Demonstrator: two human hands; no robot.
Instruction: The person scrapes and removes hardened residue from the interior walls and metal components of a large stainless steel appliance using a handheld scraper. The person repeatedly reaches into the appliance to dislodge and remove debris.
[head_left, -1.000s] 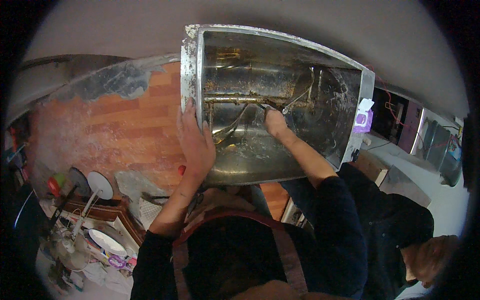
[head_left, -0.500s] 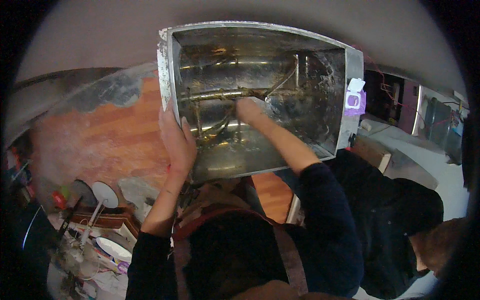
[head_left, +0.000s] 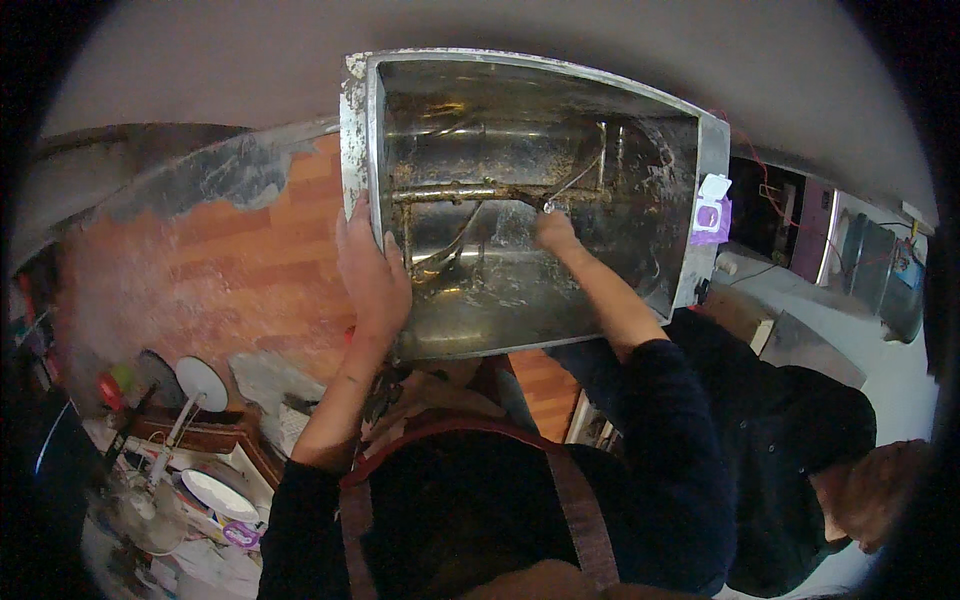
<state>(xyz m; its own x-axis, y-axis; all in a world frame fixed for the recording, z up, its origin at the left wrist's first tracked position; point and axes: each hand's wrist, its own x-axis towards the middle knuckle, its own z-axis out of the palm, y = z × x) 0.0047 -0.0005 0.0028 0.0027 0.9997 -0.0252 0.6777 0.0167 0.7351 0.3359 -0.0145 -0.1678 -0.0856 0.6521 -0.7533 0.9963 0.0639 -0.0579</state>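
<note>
A metal mixing trough [head_left: 480,336] stands in front of me, its steel inside smeared with residue. Across it runs a crusted shaft [head_left: 450,193] with thin bars branching off. My left hand [head_left: 378,285] straddles the left rim, thumb on the inner side and fingers along the outer side. Inside the trough, my right hand [head_left: 557,233] is closed, just below the right half of the shaft. A small pale bit shows at its fingertips; what it holds is too small to make out.
A purple wipes pack [head_left: 710,218] with a raised white lid sits on the trough's right side. A person in dark clothes [head_left: 800,440] is close at my right. At lower left are a white fan-like stand [head_left: 200,385] and clutter. Wood-patterned floor [head_left: 230,270] lies left.
My right hand has moved right and slightly down along the shaft. In the view, the trough and my left hand have shifted a little right.
</note>
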